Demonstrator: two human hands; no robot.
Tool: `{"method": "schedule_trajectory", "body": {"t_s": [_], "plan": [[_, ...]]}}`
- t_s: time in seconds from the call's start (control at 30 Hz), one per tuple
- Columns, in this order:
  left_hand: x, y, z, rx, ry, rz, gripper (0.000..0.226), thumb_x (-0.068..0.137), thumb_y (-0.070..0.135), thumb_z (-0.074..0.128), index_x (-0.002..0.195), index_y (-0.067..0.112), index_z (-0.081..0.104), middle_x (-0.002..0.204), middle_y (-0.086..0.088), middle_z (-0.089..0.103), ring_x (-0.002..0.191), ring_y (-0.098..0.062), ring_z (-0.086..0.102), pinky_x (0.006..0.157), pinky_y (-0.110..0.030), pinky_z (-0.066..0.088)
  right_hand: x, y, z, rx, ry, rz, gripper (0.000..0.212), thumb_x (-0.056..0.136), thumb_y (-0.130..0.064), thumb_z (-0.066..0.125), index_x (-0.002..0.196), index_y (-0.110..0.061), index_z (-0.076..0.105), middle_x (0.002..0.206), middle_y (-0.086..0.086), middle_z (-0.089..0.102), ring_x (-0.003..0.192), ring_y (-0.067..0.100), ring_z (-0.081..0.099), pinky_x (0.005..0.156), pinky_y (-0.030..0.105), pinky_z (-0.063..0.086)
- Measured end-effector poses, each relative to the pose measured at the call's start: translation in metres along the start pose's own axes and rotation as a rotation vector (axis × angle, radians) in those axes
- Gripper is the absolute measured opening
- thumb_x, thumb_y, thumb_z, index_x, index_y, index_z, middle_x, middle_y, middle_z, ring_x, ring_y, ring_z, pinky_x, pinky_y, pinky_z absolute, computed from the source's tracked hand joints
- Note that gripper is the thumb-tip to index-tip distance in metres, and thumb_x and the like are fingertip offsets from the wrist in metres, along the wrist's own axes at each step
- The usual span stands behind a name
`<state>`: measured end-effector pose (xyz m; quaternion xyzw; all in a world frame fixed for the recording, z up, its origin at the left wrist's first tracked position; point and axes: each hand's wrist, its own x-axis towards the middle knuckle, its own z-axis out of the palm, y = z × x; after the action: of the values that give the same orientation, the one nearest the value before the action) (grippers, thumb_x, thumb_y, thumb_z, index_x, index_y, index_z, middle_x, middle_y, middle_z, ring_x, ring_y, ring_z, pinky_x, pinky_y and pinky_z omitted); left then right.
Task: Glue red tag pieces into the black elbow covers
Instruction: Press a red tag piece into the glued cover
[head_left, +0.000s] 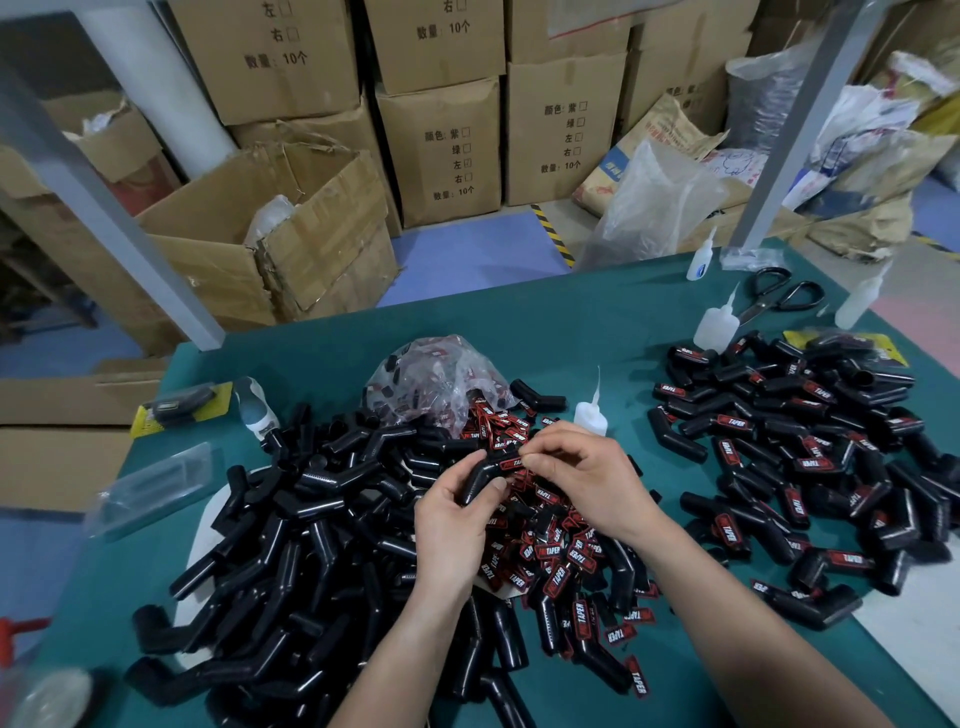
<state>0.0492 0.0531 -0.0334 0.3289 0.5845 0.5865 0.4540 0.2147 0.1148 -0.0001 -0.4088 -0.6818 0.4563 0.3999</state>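
the green work mat (571, 312) carries everything. untagged black elbow covers (291, 519) are heaped to my left. the tagged covers (805, 467) lie spread to my right, well apart from that heap. loose red tag pieces (561, 561) lie between the two, below my hands.

my left hand (457, 525) grips one elbow cover (480, 475), thumb across its lower leg. my right hand (582, 478) meets it, pinching a red tag (511, 462) against the cover's upper leg. the hands are together.

i cannot tell whether glue is already on. as i judge it:
- square the tag to its seat.
- press from one end to the other.
- hold until it takes.
- keep fingertips off any squeeze-out.

the glue bottle (591, 410) stands upright just beyond my right hand.
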Motion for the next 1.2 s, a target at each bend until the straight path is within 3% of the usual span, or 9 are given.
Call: {"method": "schedule_trajectory", "body": {"t_s": [0.07, 0.17, 0.43, 0.93, 1.2], "plan": [[0.0, 0.001, 0.0, 0.061, 0.013, 0.031, 0.042, 0.087, 0.003, 0.081, 0.114, 0.034, 0.075, 0.103, 0.012, 0.08, 0.099, -0.006, 0.075, 0.085, -0.012, 0.053, 0.0, 0.0, 0.001, 0.001, -0.022, 0.009, 0.012, 0.09, -0.013, 0.075, 0.092, -0.024, 0.079, 0.095, -0.009, 0.069, 0.095, 0.012, 0.066, 0.087, 0.019, 0.049], [-0.001, 0.001, 0.0, 0.096, 0.019, 0.055, 0.042, 0.086, 0.006, 0.083, 0.112, 0.037, 0.075, 0.1, 0.018, 0.079, 0.095, 0.001, 0.074, 0.081, -0.007, 0.05, 0.0, 0.001, 0.001, -0.029, -0.046, 0.032, 0.008, 0.09, -0.014, 0.075, 0.094, -0.019, 0.08, 0.094, -0.009, 0.067, 0.094, 0.013, 0.065, 0.088, 0.024, 0.05], [-0.005, 0.001, 0.001, 0.132, 0.04, 0.098, 0.041, 0.087, 0.009, 0.083, 0.108, 0.043, 0.074, 0.1, 0.02, 0.079, 0.095, 0.001, 0.074, 0.081, -0.006, 0.05, -0.001, 0.003, 0.003, -0.038, -0.035, 0.034, 0.009, 0.09, -0.017, 0.075, 0.094, -0.024, 0.08, 0.095, -0.008, 0.066, 0.094, 0.014, 0.065, 0.09, 0.032, 0.053], [-0.011, 0.006, 0.004, 0.144, 0.076, 0.134, 0.035, 0.088, 0.015, 0.083, 0.111, 0.039, 0.073, 0.101, 0.023, 0.078, 0.096, 0.004, 0.073, 0.082, -0.006, 0.05, -0.003, 0.002, 0.004, -0.052, -0.002, -0.012, 0.008, 0.09, -0.019, 0.076, 0.095, -0.023, 0.08, 0.093, -0.011, 0.066, 0.091, 0.012, 0.065, 0.082, 0.016, 0.049], [-0.013, 0.007, 0.004, 0.156, 0.082, 0.156, 0.034, 0.089, 0.016, 0.082, 0.11, 0.041, 0.072, 0.103, 0.026, 0.076, 0.098, 0.007, 0.071, 0.083, -0.005, 0.048, -0.003, 0.0, 0.005, -0.05, -0.003, -0.02, 0.007, 0.09, -0.017, 0.076, 0.095, -0.021, 0.08, 0.092, -0.011, 0.065, 0.089, 0.012, 0.065, 0.081, 0.017, 0.05]]}}
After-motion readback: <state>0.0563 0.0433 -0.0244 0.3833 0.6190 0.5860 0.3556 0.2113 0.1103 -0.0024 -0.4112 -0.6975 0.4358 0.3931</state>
